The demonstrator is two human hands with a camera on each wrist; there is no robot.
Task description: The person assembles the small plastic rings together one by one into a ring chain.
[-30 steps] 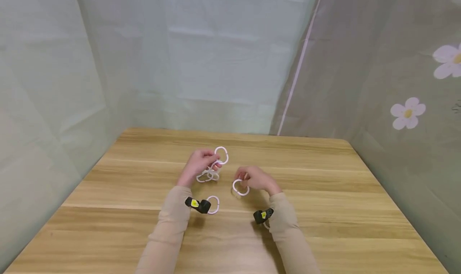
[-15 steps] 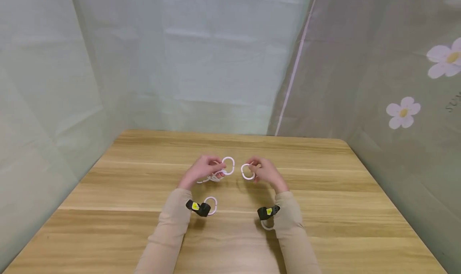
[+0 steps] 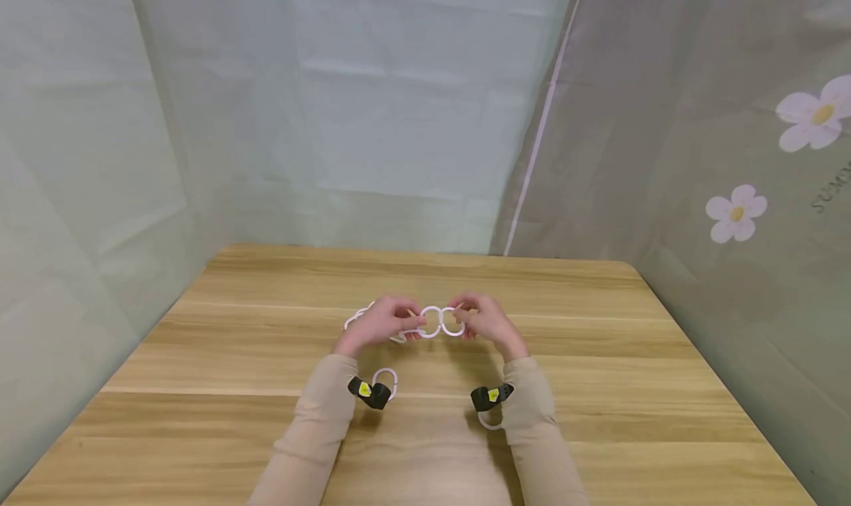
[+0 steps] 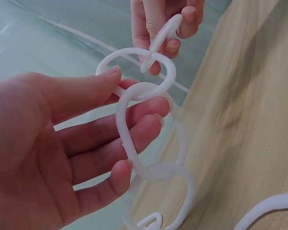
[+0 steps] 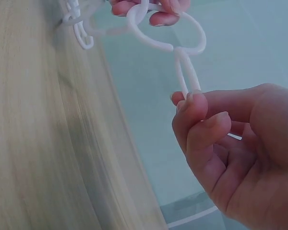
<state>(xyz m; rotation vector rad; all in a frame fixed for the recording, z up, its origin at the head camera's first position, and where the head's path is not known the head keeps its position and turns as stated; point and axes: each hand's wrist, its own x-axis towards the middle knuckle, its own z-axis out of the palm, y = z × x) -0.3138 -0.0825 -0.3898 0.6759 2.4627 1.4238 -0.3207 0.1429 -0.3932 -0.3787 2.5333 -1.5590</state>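
Between thumb and fingertips, my left hand pinches the end ring of a white plastic chain of open-gapped links. A second link hangs from that ring across the fingers in the left wrist view, and more chain trails behind the hand to the left. Opposite, my right hand pinches a single white ring, thumb against fingertips. The two rings meet at the gap in the end ring, overlapping there in both wrist views. Both are held up over the table.
Two loose white rings lie on the wooden table: one ring beside the left wrist camera, another ring partly under the right wrist camera. Pale curtains stand behind the table and at its sides.
My hands have come together, the left moving right with the chain and the right moving up and away with its ring. The rings, apart before, now meet. The chain's tail now shows behind the left hand.
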